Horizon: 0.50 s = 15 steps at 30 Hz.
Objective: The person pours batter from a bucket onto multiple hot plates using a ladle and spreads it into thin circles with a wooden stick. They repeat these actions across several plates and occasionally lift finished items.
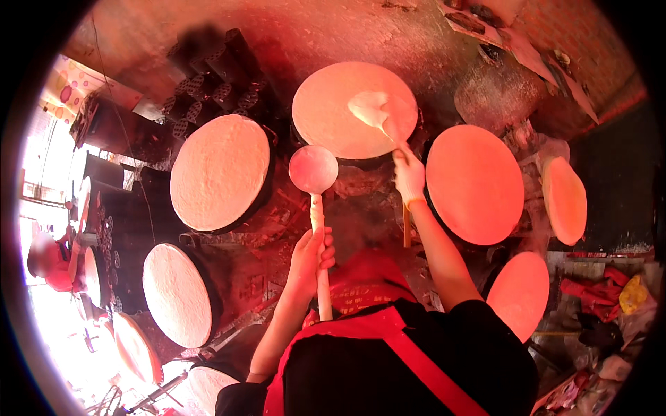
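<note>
My left hand (pixel 309 258) is closed around the long pale handle of a ladle (pixel 313 169), its round bowl raised between the griddles. In my right hand (pixel 409 177) is the handle of a pale, flat-headed spreader (pixel 374 111), whose head lies over the far middle round griddle (pixel 326 104). A light layer, like batter, covers this griddle, and a paler wet-looking patch surrounds the head, so its exact edge is hard to make out. A thin brown stick (pixel 406 225) shows below my right hand, apparently the handle's lower end.
Coated round griddles stand around me: two at left (pixel 220 173) (pixel 177 295), others at right (pixel 475 184) (pixel 524 295) (pixel 565 201). Dark perforated cylinders (pixel 215 90) are stacked at far left. Another person in red (pixel 59 263) is at the left edge. Cloths (pixel 603 295) lie at right.
</note>
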Tool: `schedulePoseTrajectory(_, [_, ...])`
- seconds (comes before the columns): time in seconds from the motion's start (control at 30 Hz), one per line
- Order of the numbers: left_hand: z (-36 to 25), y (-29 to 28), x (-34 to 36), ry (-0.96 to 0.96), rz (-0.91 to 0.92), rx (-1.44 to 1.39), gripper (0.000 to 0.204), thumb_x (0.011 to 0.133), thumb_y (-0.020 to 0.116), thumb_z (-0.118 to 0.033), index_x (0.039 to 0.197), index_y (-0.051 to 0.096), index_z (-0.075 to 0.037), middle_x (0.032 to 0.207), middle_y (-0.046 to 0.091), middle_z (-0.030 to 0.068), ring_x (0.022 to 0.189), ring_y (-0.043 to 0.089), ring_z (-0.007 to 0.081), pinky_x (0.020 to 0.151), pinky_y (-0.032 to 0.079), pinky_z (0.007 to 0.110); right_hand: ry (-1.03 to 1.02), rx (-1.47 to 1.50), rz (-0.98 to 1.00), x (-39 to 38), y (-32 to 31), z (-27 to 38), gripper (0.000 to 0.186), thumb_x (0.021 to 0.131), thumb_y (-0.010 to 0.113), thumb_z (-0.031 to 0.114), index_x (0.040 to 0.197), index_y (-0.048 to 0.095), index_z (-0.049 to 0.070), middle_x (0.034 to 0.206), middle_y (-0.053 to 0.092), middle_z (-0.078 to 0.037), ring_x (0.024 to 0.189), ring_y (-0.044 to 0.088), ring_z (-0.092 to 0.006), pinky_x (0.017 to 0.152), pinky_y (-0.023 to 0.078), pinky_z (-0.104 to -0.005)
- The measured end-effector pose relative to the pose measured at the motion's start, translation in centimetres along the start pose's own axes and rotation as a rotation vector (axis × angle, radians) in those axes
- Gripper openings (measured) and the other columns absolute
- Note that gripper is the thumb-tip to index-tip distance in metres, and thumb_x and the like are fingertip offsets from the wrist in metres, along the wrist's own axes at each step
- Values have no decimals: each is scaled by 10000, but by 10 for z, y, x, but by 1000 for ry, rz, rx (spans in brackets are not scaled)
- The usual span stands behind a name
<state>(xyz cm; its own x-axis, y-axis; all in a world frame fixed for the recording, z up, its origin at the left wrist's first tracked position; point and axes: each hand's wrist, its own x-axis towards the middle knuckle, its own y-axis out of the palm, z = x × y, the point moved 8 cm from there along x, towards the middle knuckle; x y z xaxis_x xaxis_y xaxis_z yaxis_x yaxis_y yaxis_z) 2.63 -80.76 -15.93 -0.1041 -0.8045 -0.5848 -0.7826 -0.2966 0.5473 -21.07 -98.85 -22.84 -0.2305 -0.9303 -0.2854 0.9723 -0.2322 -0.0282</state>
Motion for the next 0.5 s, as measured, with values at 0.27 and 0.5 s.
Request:
schedulePoseTrajectory(0.27, [7,-8,6,-26,-36,43,170,940,531,-123,1066,495,-14,792,460,6,584,373,37,447,274,152,-279,-247,13,48,-3,-17,372,918,568,231,1250,577,65,923,600,-94,793,551,-151,706,418,-279])
schedulePoseTrajectory(0.5, [1,-16,48,-5,-9,239,116,950,519,-156,910,458,-65,738,442,-14,553,399,49,442,312,188,35,-58,250,-9,-6,-18,358,939,564,204,1271,580,74,662,459,74,448,343,-30,410,276,-204])
